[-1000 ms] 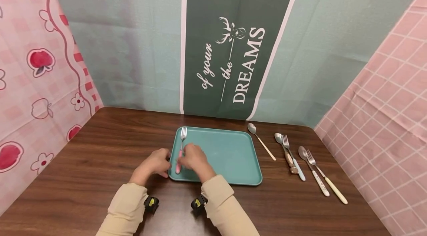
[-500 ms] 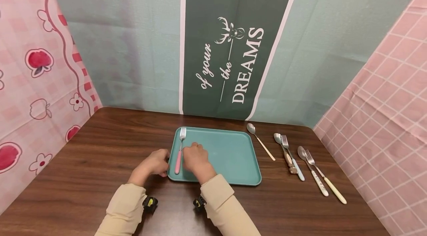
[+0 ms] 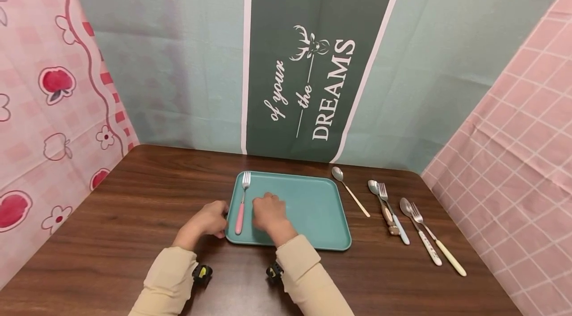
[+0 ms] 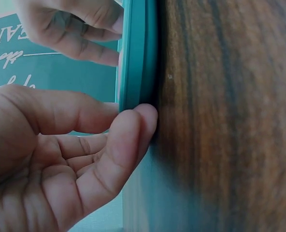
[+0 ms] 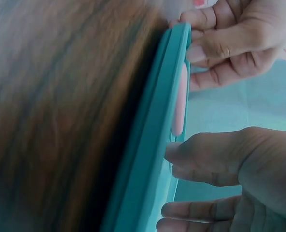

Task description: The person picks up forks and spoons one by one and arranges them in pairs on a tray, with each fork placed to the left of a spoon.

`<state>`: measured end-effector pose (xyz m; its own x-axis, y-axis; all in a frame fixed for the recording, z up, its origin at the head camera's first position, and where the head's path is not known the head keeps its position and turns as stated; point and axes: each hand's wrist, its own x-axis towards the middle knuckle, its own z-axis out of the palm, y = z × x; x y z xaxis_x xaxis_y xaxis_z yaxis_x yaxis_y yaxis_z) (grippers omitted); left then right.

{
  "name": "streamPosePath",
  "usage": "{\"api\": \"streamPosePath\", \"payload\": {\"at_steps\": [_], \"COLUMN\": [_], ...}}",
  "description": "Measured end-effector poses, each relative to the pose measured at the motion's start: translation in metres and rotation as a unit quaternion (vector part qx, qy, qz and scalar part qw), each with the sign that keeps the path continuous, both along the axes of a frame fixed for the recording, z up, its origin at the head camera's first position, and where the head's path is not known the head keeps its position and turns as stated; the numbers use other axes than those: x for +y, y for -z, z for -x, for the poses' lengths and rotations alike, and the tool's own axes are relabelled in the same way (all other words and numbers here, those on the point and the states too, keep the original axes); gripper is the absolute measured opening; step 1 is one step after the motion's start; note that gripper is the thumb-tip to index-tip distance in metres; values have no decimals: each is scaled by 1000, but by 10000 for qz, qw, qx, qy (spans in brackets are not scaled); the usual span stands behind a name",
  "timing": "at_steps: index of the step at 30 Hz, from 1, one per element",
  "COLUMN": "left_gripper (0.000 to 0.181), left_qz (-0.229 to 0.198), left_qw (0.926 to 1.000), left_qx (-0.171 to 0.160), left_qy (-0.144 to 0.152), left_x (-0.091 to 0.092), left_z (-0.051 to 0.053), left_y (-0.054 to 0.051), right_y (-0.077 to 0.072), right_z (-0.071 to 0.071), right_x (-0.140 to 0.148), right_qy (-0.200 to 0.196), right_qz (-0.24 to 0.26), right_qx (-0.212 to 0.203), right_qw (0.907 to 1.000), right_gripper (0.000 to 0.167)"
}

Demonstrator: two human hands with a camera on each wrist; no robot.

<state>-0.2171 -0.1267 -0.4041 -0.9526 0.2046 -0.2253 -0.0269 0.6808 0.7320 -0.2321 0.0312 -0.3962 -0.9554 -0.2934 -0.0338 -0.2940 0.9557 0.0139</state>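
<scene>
A teal tray (image 3: 308, 211) lies on the wooden table. Along its left side rests a fork (image 3: 240, 216) with a pink handle, tines pointing away from me. My left hand (image 3: 211, 218) pinches the tray's left edge between thumb and finger, as the tray rim (image 4: 137, 58) in the left wrist view shows. Over the tray, just right of the fork, is my right hand (image 3: 270, 214). Its fingers (image 5: 196, 210) are extended toward the tray surface and hold nothing; whether they touch it I cannot tell. The fork's pink handle (image 5: 180, 104) is apart from them.
Right of the tray lies a spoon (image 3: 350, 191) with a cream handle. Further right are a brown-handled spoon (image 3: 387, 214), a blue-handled fork (image 3: 397, 224), a patterned-handled spoon (image 3: 426, 244) and a cream-handled fork (image 3: 447, 254). Cloth walls (image 3: 192, 57) stand behind and beside the table.
My right hand has let go of the pink-handled fork and moved right, away from it. The fork stays on the tray's left side. My left hand has kept its place at the tray edge.
</scene>
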Motion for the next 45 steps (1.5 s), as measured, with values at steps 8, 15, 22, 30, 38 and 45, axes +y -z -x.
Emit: {"api": "streamPosePath", "payload": {"at_steps": [8, 15, 22, 30, 38, 45], "left_gripper": [34, 33, 36, 37, 34, 36], "left_qz": [-38, -32, -20, -44, -22, -19], "left_qw": [10000, 10000, 10000, 10000, 10000, 10000], "left_qx": [-35, 10, 33, -6, 33, -14], "left_qy": [-12, 2, -17, -35, -66, -84], "left_x": [3, 4, 3, 3, 3, 2], "left_z": [0, 3, 0, 1, 0, -1], "left_y": [-2, 0, 0, 1, 1, -1], "right_y": [-1, -4, -6, -4, -6, -7], "right_z": [5, 9, 12, 16, 17, 21], "right_x": [24, 50, 72, 98, 118, 133], "right_qy": [-155, -407, -520, -220, -100, -273], "right_qz": [23, -25, 205, 352, 381, 691], "right_qx": [152, 143, 25, 19, 3, -214], "right_qw": [9998, 9991, 9984, 9991, 9992, 9970], "right_gripper": [13, 22, 31, 36, 37, 37]}}
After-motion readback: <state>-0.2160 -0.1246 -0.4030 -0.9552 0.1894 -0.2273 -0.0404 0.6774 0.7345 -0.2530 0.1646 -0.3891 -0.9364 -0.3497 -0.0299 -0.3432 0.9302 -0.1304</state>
